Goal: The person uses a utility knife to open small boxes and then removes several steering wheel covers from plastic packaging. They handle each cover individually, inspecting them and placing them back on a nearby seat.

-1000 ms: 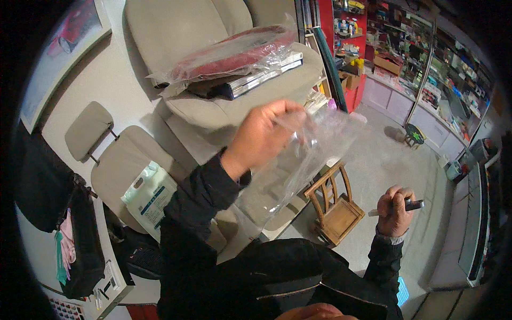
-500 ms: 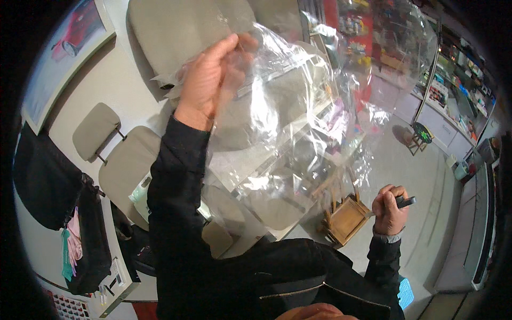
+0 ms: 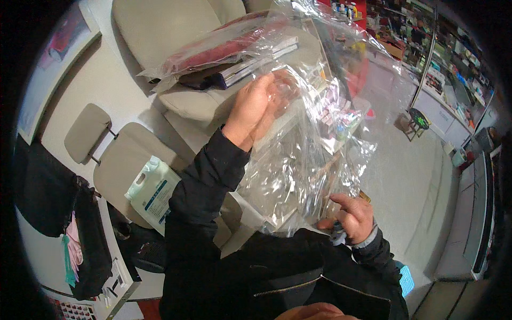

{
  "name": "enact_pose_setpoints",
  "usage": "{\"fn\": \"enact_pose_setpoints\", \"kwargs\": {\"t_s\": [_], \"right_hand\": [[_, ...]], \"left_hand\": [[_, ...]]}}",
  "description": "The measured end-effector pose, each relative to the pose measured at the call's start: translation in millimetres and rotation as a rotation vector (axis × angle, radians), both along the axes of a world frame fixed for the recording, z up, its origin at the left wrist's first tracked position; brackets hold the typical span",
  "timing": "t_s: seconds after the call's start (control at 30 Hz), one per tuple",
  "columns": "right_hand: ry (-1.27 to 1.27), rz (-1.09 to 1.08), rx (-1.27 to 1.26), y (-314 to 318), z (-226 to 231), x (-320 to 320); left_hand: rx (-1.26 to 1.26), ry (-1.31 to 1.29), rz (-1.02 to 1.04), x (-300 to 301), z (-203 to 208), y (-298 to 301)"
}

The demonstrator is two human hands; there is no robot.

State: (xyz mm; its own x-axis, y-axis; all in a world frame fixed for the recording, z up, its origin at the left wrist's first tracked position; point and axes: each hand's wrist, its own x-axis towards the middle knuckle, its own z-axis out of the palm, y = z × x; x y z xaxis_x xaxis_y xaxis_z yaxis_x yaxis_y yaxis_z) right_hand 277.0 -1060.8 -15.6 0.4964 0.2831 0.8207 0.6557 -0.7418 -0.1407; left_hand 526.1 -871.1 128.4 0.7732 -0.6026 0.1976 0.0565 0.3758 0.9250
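Film of clear plastic [image 3: 272, 176] is hanging past the beige padded seat's [image 3: 186, 104] right edge. Your left hand [image 3: 258, 106] is pinching it, your right hand [image 3: 356, 220] curling round a small grey object [image 3: 338, 234]; be tensioning evenly.

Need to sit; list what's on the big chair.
A wrapped red bundle and, at its near edge, apparently books. Anything beneath the bundle is covered; clear plastic blurs the right of the seat.
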Motion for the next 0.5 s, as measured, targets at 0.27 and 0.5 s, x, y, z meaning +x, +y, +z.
{"fn": "enact_pose_setpoints", "kwargs": {"t_s": [0.27, 0.5], "right_hand": [[0.167, -0.147, 0.218, 19, -19, 12], [0.076, -0.31, 0.264, -2, -21, 13]], "left_hand": [[-0.119, 0.137, 0.005, -12, -15, -34], [0.177, -0.122, -0.02, -16, -10, -26]]}}
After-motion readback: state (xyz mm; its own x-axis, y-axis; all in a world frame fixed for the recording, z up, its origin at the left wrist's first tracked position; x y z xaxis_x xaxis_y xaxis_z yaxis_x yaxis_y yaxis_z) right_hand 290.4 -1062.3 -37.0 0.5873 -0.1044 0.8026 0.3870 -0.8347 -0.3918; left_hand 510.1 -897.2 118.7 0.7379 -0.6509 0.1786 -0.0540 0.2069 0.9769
